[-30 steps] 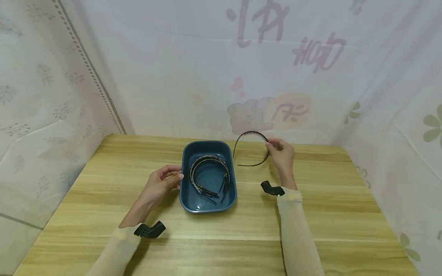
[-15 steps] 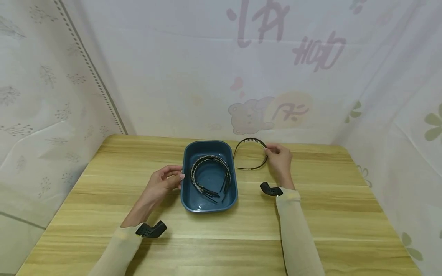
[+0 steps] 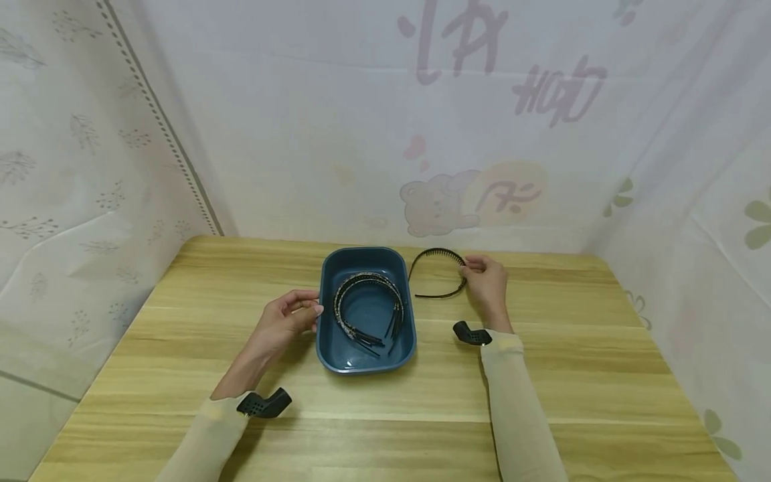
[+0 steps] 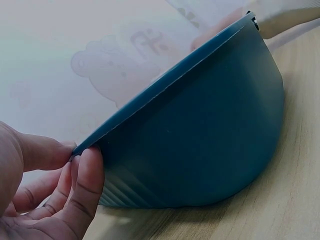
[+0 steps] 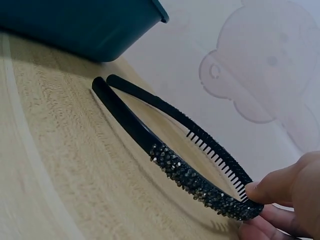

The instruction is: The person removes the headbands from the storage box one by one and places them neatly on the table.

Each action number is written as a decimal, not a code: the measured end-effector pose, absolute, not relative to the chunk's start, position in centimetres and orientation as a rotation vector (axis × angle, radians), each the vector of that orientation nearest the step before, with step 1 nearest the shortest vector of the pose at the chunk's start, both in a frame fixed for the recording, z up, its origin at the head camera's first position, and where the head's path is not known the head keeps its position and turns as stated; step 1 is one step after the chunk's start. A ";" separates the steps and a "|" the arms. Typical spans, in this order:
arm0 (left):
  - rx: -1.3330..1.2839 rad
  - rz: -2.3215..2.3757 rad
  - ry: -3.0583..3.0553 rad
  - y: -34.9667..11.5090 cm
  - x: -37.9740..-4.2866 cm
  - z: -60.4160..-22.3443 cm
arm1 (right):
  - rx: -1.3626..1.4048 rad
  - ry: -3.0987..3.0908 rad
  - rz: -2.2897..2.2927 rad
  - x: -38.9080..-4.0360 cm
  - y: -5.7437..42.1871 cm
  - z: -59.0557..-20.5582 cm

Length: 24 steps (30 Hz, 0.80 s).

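A black toothed headband (image 3: pixel 453 291), studded with dark sparkling stones along its outer face (image 5: pixel 195 185), lies close over the wooden table right of a blue plastic basin. My right hand (image 3: pixel 488 284) pinches it at the curve between thumb and fingers, its two ends pointing toward the basin. The blue basin (image 3: pixel 366 369) holds several similar headbands (image 3: pixel 339 301), nested in a ring with their ends toward me. My left hand (image 3: pixel 286 320) pinches the basin's left rim; in the left wrist view the thumb is over the rim and the fingers (image 4: pixel 90 175) are against the outer wall.
The wooden table (image 3: pixel 385 442) extends to a printed cloth backdrop (image 3: pixel 289 134) just behind the headband. More cloth hangs at both sides. Each sleeve cuff carries a small black wrist camera, one on the left (image 3: pixel 265 403) and one on the right (image 3: pixel 472 333).
My right hand has lowered the headband toward the table and come slightly nearer to me, still pinching it. The left hand stays at the basin rim.
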<state>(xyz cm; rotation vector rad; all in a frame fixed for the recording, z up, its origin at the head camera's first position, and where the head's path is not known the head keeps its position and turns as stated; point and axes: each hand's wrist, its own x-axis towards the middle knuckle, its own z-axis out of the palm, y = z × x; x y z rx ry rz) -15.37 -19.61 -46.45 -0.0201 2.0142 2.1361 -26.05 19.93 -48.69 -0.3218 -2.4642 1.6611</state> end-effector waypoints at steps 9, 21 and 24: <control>-0.020 2.133 2.031 -19.8 -15.2 -46.6 | -0.278 -2.530 1.637 -25.8 19.7 -48.0; -0.026 2.126 2.036 -19.6 -15.2 -46.5 | -0.202 -2.656 1.535 -26.0 20.2 -47.2; -0.021 2.127 2.037 -19.6 -15.2 -46.5 | -0.161 -2.678 1.507 -26.0 20.2 -46.7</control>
